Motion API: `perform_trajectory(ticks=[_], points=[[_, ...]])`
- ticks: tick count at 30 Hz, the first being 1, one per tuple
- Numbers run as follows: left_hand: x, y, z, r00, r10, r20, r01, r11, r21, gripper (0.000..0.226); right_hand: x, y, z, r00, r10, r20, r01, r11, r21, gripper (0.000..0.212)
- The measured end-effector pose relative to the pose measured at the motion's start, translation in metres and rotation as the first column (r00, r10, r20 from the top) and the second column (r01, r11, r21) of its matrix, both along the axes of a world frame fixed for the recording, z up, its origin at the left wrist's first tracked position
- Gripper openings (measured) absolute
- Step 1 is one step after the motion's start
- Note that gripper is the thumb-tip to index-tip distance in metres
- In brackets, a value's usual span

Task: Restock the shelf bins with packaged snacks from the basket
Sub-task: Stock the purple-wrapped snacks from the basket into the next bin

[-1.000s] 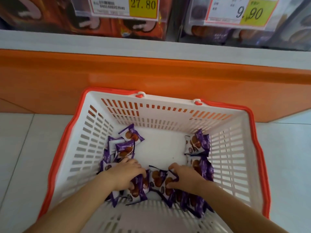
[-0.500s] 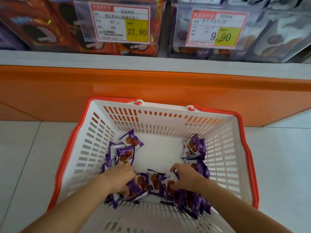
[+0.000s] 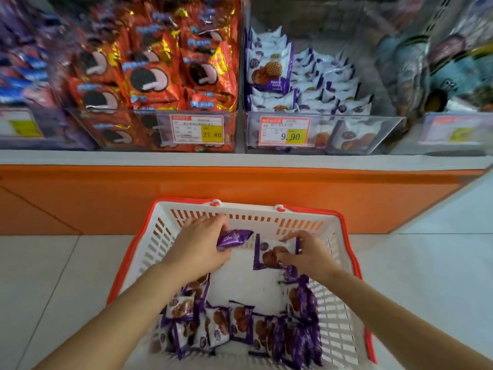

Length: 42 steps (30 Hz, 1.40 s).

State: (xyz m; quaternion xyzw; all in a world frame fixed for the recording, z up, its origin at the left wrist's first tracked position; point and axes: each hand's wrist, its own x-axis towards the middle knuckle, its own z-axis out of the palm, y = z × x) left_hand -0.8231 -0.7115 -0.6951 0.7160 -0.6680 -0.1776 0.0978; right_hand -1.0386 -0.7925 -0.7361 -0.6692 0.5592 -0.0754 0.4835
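- Purple-and-white packaged snacks [image 3: 240, 324] mostly lie in the white slotted plastic basket with a red rim [image 3: 253, 217], heaped along its near side and right wall. I see well over a dozen, so I judge most of the restocking is still to do.
- My left hand [image 3: 197, 244] grips one purple foil packet [image 3: 234, 237], fingers curled round it, over the far end of the basket.
- My right hand [image 3: 306, 255] pinches a white-faced packet with a biscuit picture [image 3: 272, 255] by its upper edge, just beside the first. I cannot tell whether it is clear of the basket floor.
- Neither packet has reached a bin.
- Matching snacks fill part of the clear plastic shelf bin [image 3: 333, 129] behind the red-and-yellow 9.90 price tag [image 3: 284, 131]. It is stacked at the left and front with bare room toward the back, so I judge it is where these go.
- To its left, the bin of orange sandwich-biscuit packs [image 3: 160, 76] looks full. The bin to the right is too blurred for me to read.
- Standing in the way are the white shelf ledge [image 3: 240, 158] and the orange base panel [image 3: 106, 198], both between basket and bin, and the bin's own upright clear front. I expect each packet must be lifted up and over.
- The basket sits on the pale tiled floor [image 3: 53, 276], close against the orange panel.
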Motion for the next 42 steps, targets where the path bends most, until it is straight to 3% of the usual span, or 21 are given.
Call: perform_trajectory(ticks=[7, 14, 21, 26, 34, 38, 42], points=[[-0.013, -0.025, 0.074, 0.998, 0.052, -0.029, -0.059, 0.952, -0.301, 0.035, -0.006, -0.015, 0.092, 0.918, -0.222, 0.330, 0.190, 0.974, 0.126, 0.022], [-0.005, -0.038, 0.125, 1.000, -0.004, -0.020, -0.009, 0.811, -0.584, 0.034, -0.002, -0.031, 0.161, 0.895, -0.113, 0.431, 0.198, 0.967, -0.158, 0.025], [0.012, -0.059, 0.127, 0.988, 0.022, 0.154, 0.072, 0.815, -0.575, 0.040, 0.014, -0.062, 0.191, 0.819, -0.124, 0.560, 0.365, 0.865, -0.344, 0.030], [0.020, -0.062, 0.112, 0.988, 0.070, 0.140, 0.022, 0.823, -0.568, 0.039, 0.044, -0.099, 0.197, 0.857, -0.124, 0.501, 0.388, 0.794, -0.467, 0.032], [0.028, -0.065, 0.092, 0.991, -0.013, 0.135, 0.094, 0.786, -0.612, 0.044, 0.092, -0.149, 0.200, 0.960, -0.032, 0.278, 0.209, 0.745, -0.633, 0.032], [0.029, -0.068, 0.088, 0.993, -0.004, 0.115, 0.076, 0.771, -0.632, 0.043, 0.104, -0.160, 0.196, 0.998, 0.048, 0.046, -0.007, 0.756, -0.655, 0.032], [0.030, -0.070, 0.084, 0.996, -0.014, 0.085, 0.066, 0.758, -0.649, 0.044, 0.103, -0.167, 0.190, 0.988, 0.063, -0.142, -0.145, 0.690, -0.709, 0.037]])
